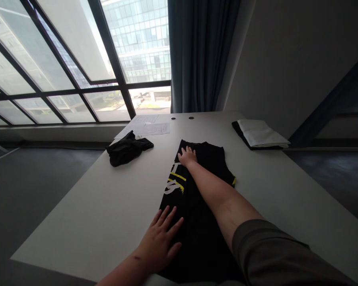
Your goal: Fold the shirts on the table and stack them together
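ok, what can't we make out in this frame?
All in the head view:
Black printed garment: partly covered by right forearm and grey sleeve.
Left hand: palm hidden by its own back.
Printed sheets: text too small.
Crumpled black cloth: folds hide its shape.
Lower black cloth: mostly covered by folded white cloth.

At ten o'clock, the writing on the papers point(156, 128) is too small to read. The right forearm point(217, 194) hides some part of the garment point(193, 214). The view's edge cuts the curtain point(201, 55) at twelve and the left forearm point(123, 269) at seven.
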Demonstrator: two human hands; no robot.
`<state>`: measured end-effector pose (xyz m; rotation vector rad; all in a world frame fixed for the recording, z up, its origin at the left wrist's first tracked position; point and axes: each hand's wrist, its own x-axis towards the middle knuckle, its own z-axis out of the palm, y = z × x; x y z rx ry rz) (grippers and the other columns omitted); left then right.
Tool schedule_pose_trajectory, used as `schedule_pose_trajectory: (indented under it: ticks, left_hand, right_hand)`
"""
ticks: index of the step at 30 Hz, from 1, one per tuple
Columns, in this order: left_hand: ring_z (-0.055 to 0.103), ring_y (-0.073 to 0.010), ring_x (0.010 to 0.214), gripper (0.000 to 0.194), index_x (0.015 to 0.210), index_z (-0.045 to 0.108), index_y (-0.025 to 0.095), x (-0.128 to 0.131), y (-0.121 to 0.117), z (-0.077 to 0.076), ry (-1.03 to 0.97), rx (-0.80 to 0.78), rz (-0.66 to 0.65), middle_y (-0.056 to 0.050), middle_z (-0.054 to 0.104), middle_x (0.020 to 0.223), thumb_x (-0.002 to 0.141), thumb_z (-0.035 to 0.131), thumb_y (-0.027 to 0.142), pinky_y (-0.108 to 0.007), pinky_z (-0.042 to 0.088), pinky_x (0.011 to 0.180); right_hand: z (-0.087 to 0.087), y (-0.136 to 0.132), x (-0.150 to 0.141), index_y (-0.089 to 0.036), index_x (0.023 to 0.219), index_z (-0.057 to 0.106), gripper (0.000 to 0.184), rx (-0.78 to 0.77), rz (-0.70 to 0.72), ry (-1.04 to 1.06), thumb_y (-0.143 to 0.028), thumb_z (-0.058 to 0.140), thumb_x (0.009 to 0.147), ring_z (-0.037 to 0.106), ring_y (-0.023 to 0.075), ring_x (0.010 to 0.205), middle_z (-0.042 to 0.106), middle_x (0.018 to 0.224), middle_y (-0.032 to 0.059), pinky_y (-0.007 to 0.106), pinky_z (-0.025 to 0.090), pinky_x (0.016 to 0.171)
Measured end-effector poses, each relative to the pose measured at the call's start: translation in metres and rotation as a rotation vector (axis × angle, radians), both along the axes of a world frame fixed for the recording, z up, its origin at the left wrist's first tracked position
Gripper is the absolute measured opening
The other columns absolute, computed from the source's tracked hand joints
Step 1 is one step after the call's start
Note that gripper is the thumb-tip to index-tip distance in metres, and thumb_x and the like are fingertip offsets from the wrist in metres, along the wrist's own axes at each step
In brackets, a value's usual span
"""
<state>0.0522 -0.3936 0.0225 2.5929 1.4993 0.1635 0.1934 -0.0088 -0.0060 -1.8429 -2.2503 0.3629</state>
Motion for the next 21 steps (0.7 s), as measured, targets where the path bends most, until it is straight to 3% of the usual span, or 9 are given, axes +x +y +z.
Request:
schedule_pose_trajectory:
  ticks: [3,5,7,9,11,13,16,19,21]
  left_hand:
    - [0.022,-0.0387,0.161,0.080,0.166,0.028,0.040,-0.008,-0.004,0.005,-0.007,-0.030,-0.053,-0.007,0.016,0.176,0.095,0.066,0.043,-0.065,0.031,0.126]
    - [0.025,-0.0374,0.160,0.077,0.164,0.031,0.041,-0.017,-0.006,0.009,-0.007,-0.053,-0.084,-0.006,0.021,0.175,0.095,0.066,0.039,-0.064,0.033,0.125]
    - [0.028,-0.0364,0.159,0.071,0.162,0.037,0.040,-0.025,-0.007,0.016,-0.009,-0.063,-0.098,-0.006,0.028,0.173,0.096,0.065,0.035,-0.064,0.034,0.124]
    - [0.032,-0.0364,0.157,0.058,0.154,0.050,0.036,-0.025,-0.005,0.026,-0.020,-0.041,-0.079,-0.008,0.037,0.169,0.097,0.062,0.032,-0.064,0.036,0.123]
    - [0.040,-0.0353,0.151,0.043,0.141,0.063,0.031,-0.012,0.001,0.037,-0.049,-0.007,-0.075,-0.010,0.046,0.162,0.098,0.061,0.031,-0.060,0.041,0.120]
    - [0.051,-0.0310,0.141,0.033,0.131,0.067,0.029,0.015,0.013,0.046,-0.080,-0.010,-0.162,-0.008,0.055,0.154,0.099,0.060,0.032,-0.053,0.047,0.114]
    - [0.064,-0.0243,0.124,0.031,0.129,0.066,0.030,0.076,0.033,0.054,-0.055,-0.092,-0.466,-0.003,0.064,0.144,0.100,0.060,0.038,-0.043,0.053,0.103]
    - [0.070,-0.0220,0.113,0.038,0.138,0.062,0.031,0.141,0.048,0.052,0.021,-0.139,-0.717,-0.001,0.059,0.151,0.102,0.057,0.040,-0.036,0.056,0.091]
    - [0.073,-0.0198,0.105,0.042,0.142,0.059,0.034,0.175,0.051,0.050,0.068,-0.172,-0.804,-0.001,0.056,0.154,0.101,0.057,0.040,-0.032,0.056,0.079]
  right_hand:
    - [0.011,-0.004,0.013,-0.019,0.165,0.037,0.067,0.049,0.042,0.030,-0.052,0.034,0.107,0.013,0.0322,0.162,0.020,0.175,0.0144,0.051,0.013,0.129]
    - [0.016,-0.007,0.037,-0.022,0.164,0.038,0.064,0.110,0.077,0.048,-0.051,0.038,0.107,0.009,0.0312,0.163,0.019,0.175,0.0108,0.050,0.011,0.130]
    - [0.017,-0.008,0.078,-0.023,0.162,0.042,0.061,0.179,0.097,0.077,-0.048,0.041,0.107,0.007,0.0307,0.163,0.024,0.174,0.0093,0.051,0.008,0.130]
    - [0.015,-0.011,0.131,-0.021,0.154,0.055,0.056,0.241,0.095,0.176,-0.045,0.046,0.104,0.020,0.0331,0.160,0.041,0.166,0.0121,0.054,0.013,0.130]
    - [0.011,-0.019,0.186,-0.014,0.145,0.064,0.053,0.204,0.037,0.197,-0.039,0.042,0.104,0.038,0.0317,0.152,0.053,0.156,0.0173,0.049,0.025,0.128]
    - [0.007,-0.033,0.233,-0.013,0.139,0.068,0.053,0.171,0.001,0.217,-0.034,0.032,0.106,0.053,0.0270,0.141,0.063,0.145,0.0163,0.044,0.036,0.123]
    - [0.000,-0.062,0.276,-0.019,0.136,0.071,0.056,0.165,-0.020,0.251,-0.035,0.025,0.108,0.059,0.0221,0.136,0.067,0.142,0.0100,0.039,0.041,0.120]
    - [-0.006,-0.083,0.287,-0.024,0.137,0.070,0.060,0.175,-0.013,0.278,-0.041,0.020,0.110,0.060,0.0198,0.136,0.068,0.142,0.0054,0.036,0.043,0.118]
    - [-0.009,-0.086,0.286,-0.025,0.138,0.069,0.061,0.171,-0.003,0.280,-0.043,0.018,0.110,0.059,0.0194,0.137,0.067,0.143,0.0040,0.035,0.042,0.119]
